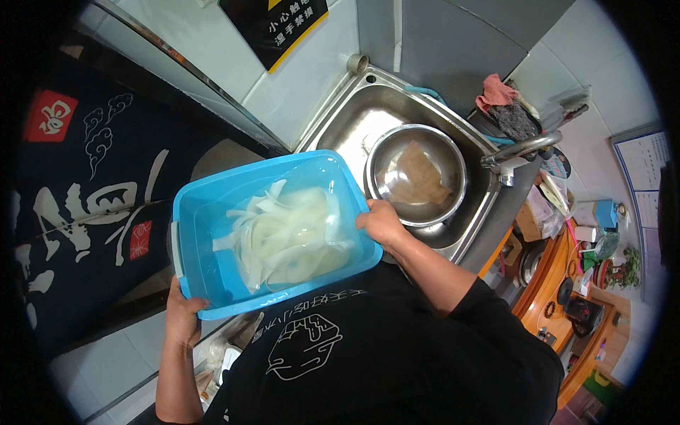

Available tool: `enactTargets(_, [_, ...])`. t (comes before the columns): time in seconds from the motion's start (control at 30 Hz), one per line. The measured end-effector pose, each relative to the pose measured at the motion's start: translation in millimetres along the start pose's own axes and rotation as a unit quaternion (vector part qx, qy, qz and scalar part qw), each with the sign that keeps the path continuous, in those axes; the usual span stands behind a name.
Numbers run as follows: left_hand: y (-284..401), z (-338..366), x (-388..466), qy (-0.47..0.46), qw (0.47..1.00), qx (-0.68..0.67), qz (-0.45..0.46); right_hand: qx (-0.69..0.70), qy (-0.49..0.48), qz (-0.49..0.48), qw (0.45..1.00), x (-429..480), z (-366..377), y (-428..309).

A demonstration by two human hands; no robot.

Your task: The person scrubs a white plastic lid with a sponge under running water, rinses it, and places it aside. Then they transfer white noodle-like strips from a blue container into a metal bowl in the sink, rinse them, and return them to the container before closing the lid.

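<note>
A blue plastic basin (207, 223) is held up in front of my body, left of the sink. Pale, translucent wide noodle-like strips (289, 228) lie in a heap inside it, wet and glossy. My left hand (183, 311) grips the basin's near left corner, thumb over the rim. On the right side, my right hand (381, 224) holds the rim, close to a round steel bowl (462, 164). That bowl stands in the sink and holds light-brown flat pieces (419, 175), seemingly in water.
A stainless-steel sink (345, 122) fills the corner, with a faucet (523, 149) reaching over its right edge. Behind it sit a pink cloth (495, 91) and a dark scrubber (512, 121). A dark printed curtain (106, 159) hangs at left. A cluttered wooden counter (552, 287) stands at right.
</note>
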State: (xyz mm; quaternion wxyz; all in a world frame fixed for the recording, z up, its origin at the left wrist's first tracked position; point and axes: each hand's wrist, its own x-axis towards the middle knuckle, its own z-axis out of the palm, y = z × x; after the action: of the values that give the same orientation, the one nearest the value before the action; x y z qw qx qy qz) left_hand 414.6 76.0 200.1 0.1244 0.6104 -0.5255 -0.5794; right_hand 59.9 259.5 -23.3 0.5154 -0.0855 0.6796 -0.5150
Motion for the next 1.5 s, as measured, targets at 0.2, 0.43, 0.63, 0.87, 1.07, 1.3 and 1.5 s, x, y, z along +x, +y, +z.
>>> enactTargets(0.2, [2.8, -2.9, 3.4, 0.009, 1.0, 0.016, 0.013, -0.014, -0.005, 0.01, 1.0, 2.4, -0.5, 3.3])
enactTargets(0.43, [-0.6, -5.6, 6.4, -0.005, 1.0, 0.01, 0.026, -0.037, -0.019, 0.004, 0.999, 3.7, -2.6, 5.9])
enactTargets(0.63, [1.6, -6.0, 8.2, -0.005, 0.999, 0.025, 0.029, -0.149, -0.03, -0.009, 0.988, -3.2, -11.1, -4.6])
enactTargets(0.87, [11.0, -0.5, 8.0, 0.003, 0.998, 0.052, 0.038, -0.336, 0.156, -0.314, 0.874, -0.2, -6.5, -38.1])
enactTargets(1.07, [21.1, 6.8, 3.9, -0.005, 0.997, 0.063, 0.042, -0.434, -0.082, -0.263, 0.858, 41.4, 55.8, -50.4])
enactTargets(1.3, [27.2, 12.4, -1.7, 0.011, 0.996, 0.082, 0.04, -0.491, -0.186, -0.127, 0.841, 72.9, 100.5, -49.0])
enactTargets(1.5, [33.3, 15.3, -1.9, 0.004, 0.996, 0.078, 0.038, -0.491, -0.204, -0.141, 0.835, 73.7, 111.9, -34.2])
